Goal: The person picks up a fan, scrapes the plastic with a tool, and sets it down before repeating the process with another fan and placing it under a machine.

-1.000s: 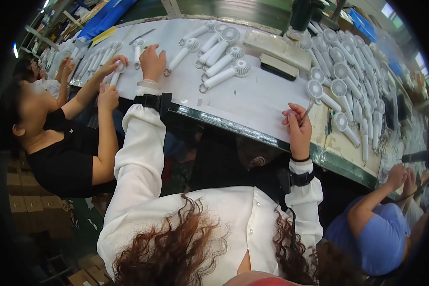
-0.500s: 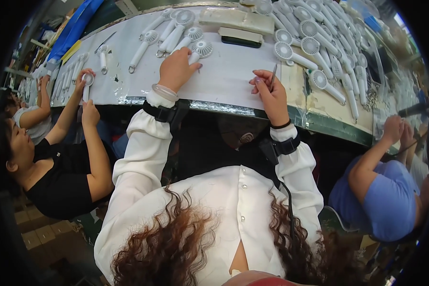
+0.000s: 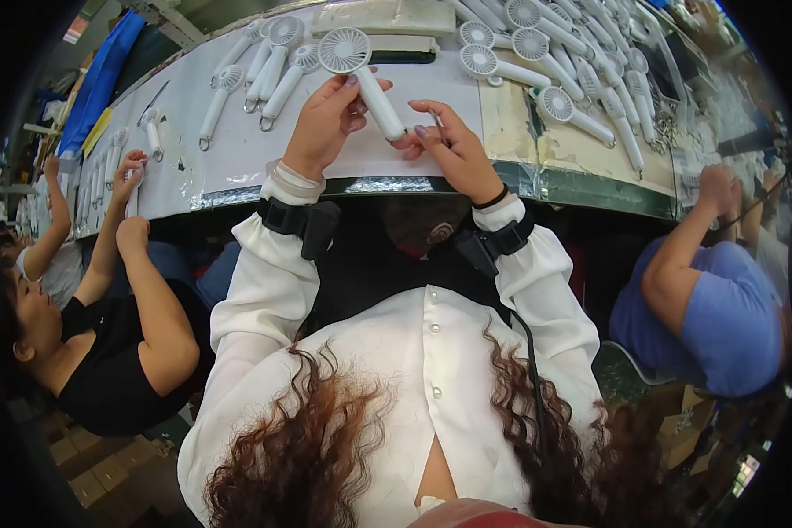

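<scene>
A white handheld fan (image 3: 380,104) is raised over the table, tilted, its round slotted head up and to the left. My left hand (image 3: 327,123) is closed around its handle just below the head. My right hand (image 3: 459,157) is closed on a slim, dark metal tool (image 3: 442,132), whose exact kind I cannot make out. The fingertips of that hand are at the bottom end of the fan's handle; whether they touch it is hard to tell.
To the left lie several handheld fans (image 3: 216,106) with metal rings on their ends. A large heap of similar fans (image 3: 581,62) covers the right side. A white block (image 3: 387,16) lies at the back. Co-workers sit on the left (image 3: 106,343) and right (image 3: 704,308).
My left hand has picked a fan up off the table and brought it nearer. My right hand has moved left to the handle's end with the tool. The view has shifted slightly.
</scene>
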Available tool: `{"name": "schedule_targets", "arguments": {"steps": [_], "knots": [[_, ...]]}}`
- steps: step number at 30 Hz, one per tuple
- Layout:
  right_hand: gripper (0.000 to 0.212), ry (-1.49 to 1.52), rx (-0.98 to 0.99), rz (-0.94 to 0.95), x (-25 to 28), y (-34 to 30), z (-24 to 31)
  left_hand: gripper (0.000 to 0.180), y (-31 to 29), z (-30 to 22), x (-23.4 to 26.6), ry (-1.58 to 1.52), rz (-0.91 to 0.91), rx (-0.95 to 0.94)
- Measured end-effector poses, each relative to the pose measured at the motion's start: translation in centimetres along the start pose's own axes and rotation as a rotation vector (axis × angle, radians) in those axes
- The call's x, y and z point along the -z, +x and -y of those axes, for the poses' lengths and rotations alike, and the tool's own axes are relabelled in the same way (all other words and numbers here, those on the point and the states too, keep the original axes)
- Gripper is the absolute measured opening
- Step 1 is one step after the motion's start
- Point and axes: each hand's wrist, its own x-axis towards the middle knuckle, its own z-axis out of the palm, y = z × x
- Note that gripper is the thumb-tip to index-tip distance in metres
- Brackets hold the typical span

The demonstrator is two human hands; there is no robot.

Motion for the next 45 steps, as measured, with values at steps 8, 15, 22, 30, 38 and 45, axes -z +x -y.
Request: {"name": "schedule_targets", "arguments": {"steps": [8,15,22,30,38,45], "knots": [[0.036,-0.087,0.217,-0.196,-0.1,0.8,-2.3,0.025,0.4,0.8,-0.6,0.551,0.045,-0.284],[0.035,0.072,0.056,-0.337,0.6,0.7,-1.2,0.022,-1.5,2.0,-0.9,0.842,0.065,-0.387],[0.035,0.059,0.078,-0.307,0.9,0.5,-1.8,0.024,-2.4,2.4,-0.8,0.822,0.046,-0.402],[0.035,0.018,0.072,-0.28,0.8,0.3,-1.6,0.029,-2.5,2.5,0.7,0.875,0.034,-0.382],[0.037,0.012,0.065,-0.269,0.9,0.2,-1.7,0.041,-3.1,1.9,0.3,1.01,0.009,-0.266],[0.038,0.01,0.066,-0.263,0.8,0.2,-1.5,0.042,-3.3,1.5,-0.7,1.043,0.068,-0.316]]}}
